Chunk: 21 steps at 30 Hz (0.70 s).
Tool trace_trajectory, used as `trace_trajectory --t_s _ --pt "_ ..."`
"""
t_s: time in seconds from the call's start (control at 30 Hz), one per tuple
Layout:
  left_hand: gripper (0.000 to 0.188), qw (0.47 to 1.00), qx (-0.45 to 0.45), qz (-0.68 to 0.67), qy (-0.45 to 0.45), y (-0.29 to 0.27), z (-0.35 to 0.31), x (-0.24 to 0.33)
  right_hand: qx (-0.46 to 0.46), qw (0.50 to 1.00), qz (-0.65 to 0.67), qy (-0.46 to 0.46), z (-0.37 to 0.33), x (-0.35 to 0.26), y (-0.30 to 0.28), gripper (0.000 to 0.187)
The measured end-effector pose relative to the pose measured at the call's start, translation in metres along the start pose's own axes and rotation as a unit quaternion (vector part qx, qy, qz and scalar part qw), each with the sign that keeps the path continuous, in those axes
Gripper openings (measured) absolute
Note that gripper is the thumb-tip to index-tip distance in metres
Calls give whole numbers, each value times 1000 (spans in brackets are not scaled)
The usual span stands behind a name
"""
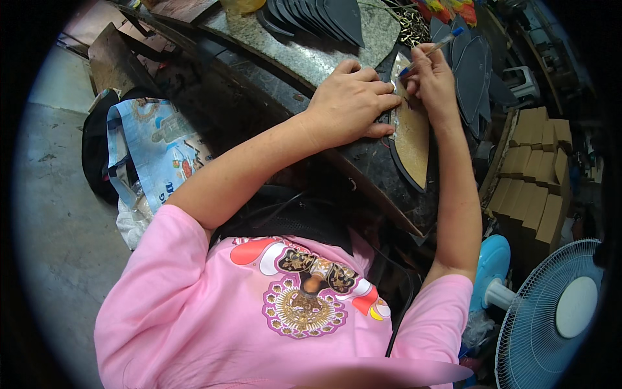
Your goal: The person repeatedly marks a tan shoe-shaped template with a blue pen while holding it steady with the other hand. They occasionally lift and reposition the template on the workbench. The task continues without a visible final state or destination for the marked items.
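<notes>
A tan, leaf-shaped template (pixel 416 146) with a whitish left edge lies on a dark grey sheet piece (pixel 400 170), whose rim shows past its lower left side. My left hand (pixel 353 100) rests at the template's left edge, fingers spread and fingertips pressing on it. In my right hand (pixel 433 84) is a clear ballpoint pen (pixel 447 41) with blue ends, pinched between thumb and fingers. The pen's lower end is at the template's upper part; whether its tip touches is too small to tell.
Stacked dark grey cut pieces (pixel 317 19) lie on a speckled stone slab (pixel 379 29) at the far side. More marked dark pieces (pixel 473 71) sit to the right. Beyond are cardboard boxes (pixel 528 165) and a fan (pixel 551 318). A blue printed bag (pixel 152 139) is at left.
</notes>
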<state>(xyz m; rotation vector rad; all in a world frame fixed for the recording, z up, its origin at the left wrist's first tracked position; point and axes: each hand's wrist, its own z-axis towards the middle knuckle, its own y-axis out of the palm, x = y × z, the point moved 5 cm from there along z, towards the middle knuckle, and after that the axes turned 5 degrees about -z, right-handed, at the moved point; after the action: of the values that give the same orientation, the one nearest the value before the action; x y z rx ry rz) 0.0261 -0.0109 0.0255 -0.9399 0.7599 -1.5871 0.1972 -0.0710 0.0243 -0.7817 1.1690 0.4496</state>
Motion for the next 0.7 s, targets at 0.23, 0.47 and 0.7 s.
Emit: trace_trajectory --t_s 0.23,0.47,0.7 --pt "43 998 62 15 23 -3 1 1 32 999 8 -27 2 8 0 21" --pt "43 998 58 7 17 -1 0 0 40 991 -100 -80 2 4 7 18" --pt "43 998 54 7 21 -2 0 1 104 976 182 58 19 20 -13 24"
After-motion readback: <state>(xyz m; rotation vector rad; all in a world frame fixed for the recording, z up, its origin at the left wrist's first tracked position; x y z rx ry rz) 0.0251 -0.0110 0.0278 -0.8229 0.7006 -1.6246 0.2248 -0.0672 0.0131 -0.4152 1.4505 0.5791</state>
